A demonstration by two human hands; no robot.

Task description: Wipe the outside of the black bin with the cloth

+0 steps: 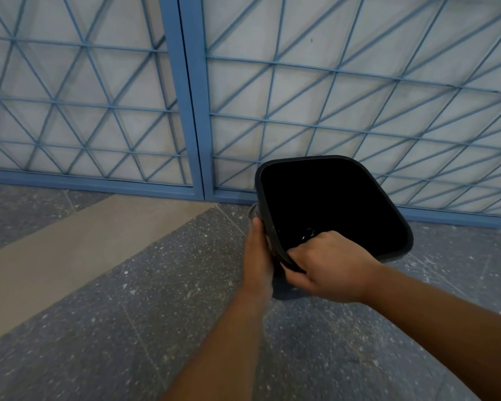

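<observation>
One blue metal gate [191,96] with two grille panels stands behind, grey speckled floor [113,285] below. One black bin [330,204] sits tilted near the gate's foot, open mouth facing the camera. Two hands: right hand [330,264] grips the bin's near rim, fingers curled over it. Left hand [258,256] presses against the bin's left outer wall; a bit of pale cloth [253,211] peeks above it, though whether it's gripped I cannot tell. Wiping looks mid-way; the other sides are probably left.
</observation>
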